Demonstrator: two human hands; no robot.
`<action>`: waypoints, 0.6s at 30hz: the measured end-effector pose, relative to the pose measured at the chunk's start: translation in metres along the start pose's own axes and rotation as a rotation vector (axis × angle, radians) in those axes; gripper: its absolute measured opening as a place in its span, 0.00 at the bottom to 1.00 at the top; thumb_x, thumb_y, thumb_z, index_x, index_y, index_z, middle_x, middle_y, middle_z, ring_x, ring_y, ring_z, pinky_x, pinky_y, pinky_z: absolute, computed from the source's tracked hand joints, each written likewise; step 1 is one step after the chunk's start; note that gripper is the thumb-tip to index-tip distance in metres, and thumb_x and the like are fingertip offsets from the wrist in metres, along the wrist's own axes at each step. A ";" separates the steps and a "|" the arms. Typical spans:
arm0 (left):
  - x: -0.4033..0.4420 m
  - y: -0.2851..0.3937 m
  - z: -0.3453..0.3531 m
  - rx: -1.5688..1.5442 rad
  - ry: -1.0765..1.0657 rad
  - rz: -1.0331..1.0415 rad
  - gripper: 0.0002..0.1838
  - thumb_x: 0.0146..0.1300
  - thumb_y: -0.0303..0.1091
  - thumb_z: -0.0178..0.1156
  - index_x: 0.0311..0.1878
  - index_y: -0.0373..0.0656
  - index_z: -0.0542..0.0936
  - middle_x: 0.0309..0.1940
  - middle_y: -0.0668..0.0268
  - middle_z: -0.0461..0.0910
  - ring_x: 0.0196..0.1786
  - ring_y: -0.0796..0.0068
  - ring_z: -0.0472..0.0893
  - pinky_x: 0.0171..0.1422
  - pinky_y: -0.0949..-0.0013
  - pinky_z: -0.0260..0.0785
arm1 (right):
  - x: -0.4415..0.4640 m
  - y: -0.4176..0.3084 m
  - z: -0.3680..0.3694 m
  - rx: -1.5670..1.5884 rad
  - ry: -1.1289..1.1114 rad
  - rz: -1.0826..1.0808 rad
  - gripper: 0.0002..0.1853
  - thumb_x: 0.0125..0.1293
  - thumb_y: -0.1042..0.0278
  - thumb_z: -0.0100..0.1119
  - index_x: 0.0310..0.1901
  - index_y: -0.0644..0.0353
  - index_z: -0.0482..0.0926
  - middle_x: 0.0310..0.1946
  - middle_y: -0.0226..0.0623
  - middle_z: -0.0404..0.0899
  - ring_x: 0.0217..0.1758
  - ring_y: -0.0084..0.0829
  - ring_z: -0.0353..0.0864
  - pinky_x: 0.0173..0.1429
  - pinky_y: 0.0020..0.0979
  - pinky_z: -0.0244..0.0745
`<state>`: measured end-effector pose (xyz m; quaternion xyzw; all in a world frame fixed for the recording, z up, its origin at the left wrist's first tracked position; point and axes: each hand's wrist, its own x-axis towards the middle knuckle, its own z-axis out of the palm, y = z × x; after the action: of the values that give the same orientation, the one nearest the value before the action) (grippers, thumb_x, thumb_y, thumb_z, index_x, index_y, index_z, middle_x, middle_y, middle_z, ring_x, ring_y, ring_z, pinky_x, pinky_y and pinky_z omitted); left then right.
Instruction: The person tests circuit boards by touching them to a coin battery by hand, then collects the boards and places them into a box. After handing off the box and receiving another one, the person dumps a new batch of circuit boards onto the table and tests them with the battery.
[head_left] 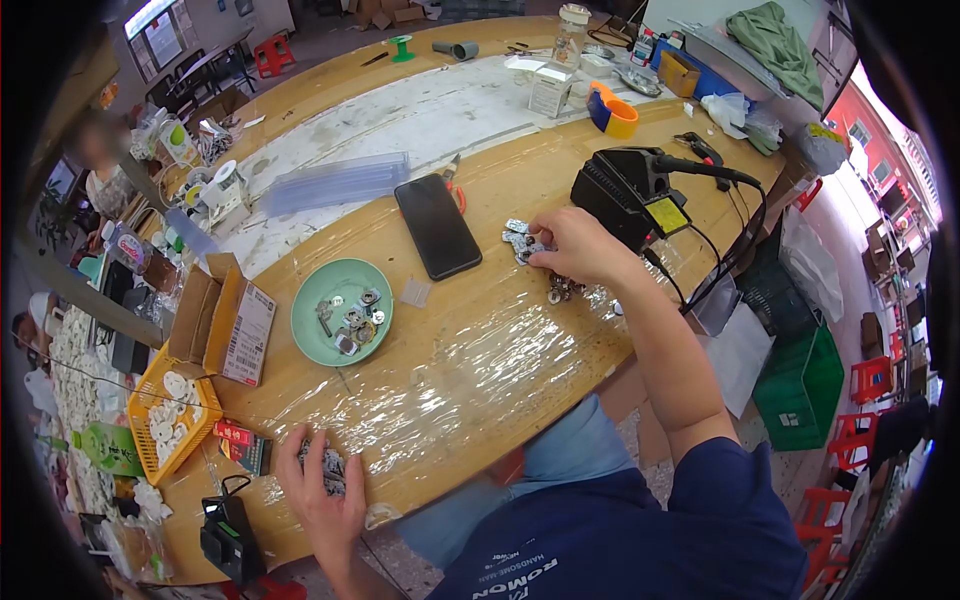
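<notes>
My right hand (580, 247) reaches to a small heap of metal parts (518, 240) beside the black soldering station (625, 195). Its thumb and fingertips are pinched together at the heap's edge, on a small metal part. More dark metal pieces (562, 290) lie beneath that hand. Near the front edge of the table my left hand (325, 500) rests with fingers spread around another pile of small metal parts (333, 472), partly covering it. Between the hands stands a green bowl (301, 330) with several small metal parts inside.
A black phone (438, 228) lies beyond the bowl, with orange-handled pliers (455, 185) beside it. At left are an open cardboard box (245, 335), a yellow basket (150, 455) of white pieces and a black device (230, 540). Cables (740, 240) hang at right. A person (110, 185) is at far left.
</notes>
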<state>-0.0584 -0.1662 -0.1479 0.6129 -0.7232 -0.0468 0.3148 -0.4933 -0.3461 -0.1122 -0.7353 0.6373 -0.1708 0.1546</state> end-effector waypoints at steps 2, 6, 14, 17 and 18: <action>0.000 0.000 0.000 -0.001 0.002 0.004 0.24 0.61 0.31 0.74 0.60 0.33 0.83 0.67 0.46 0.77 0.69 0.41 0.75 0.75 0.47 0.65 | 0.001 -0.002 0.000 0.018 0.007 -0.020 0.22 0.59 0.67 0.78 0.52 0.69 0.85 0.41 0.48 0.88 0.47 0.47 0.88 0.54 0.42 0.82; 0.000 -0.002 0.001 -0.002 0.010 0.007 0.24 0.61 0.31 0.74 0.59 0.34 0.83 0.67 0.46 0.77 0.69 0.41 0.75 0.75 0.47 0.66 | 0.006 0.000 0.004 0.081 0.134 -0.067 0.19 0.61 0.71 0.76 0.52 0.70 0.85 0.39 0.47 0.88 0.44 0.42 0.88 0.51 0.38 0.83; 0.000 0.000 -0.001 -0.008 -0.020 -0.012 0.24 0.63 0.27 0.72 0.62 0.32 0.82 0.69 0.47 0.76 0.71 0.43 0.74 0.78 0.51 0.64 | 0.023 0.000 0.005 0.254 0.177 -0.032 0.14 0.66 0.73 0.70 0.51 0.68 0.85 0.43 0.49 0.88 0.48 0.45 0.90 0.54 0.41 0.84; 0.000 0.001 -0.002 -0.008 -0.022 -0.017 0.24 0.63 0.27 0.72 0.62 0.33 0.82 0.68 0.47 0.76 0.71 0.43 0.74 0.78 0.51 0.64 | 0.023 0.002 0.003 0.195 0.269 -0.090 0.12 0.68 0.73 0.69 0.50 0.69 0.86 0.41 0.47 0.88 0.45 0.41 0.89 0.52 0.39 0.84; 0.000 0.001 -0.003 -0.008 -0.024 -0.017 0.24 0.63 0.28 0.72 0.62 0.33 0.82 0.68 0.47 0.76 0.71 0.43 0.74 0.78 0.51 0.64 | 0.023 0.004 0.002 0.133 0.334 -0.137 0.11 0.70 0.74 0.69 0.50 0.70 0.86 0.39 0.46 0.88 0.42 0.37 0.89 0.50 0.36 0.84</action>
<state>-0.0584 -0.1654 -0.1451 0.6174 -0.7214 -0.0596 0.3081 -0.4929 -0.3692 -0.1150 -0.7267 0.5899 -0.3422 0.0828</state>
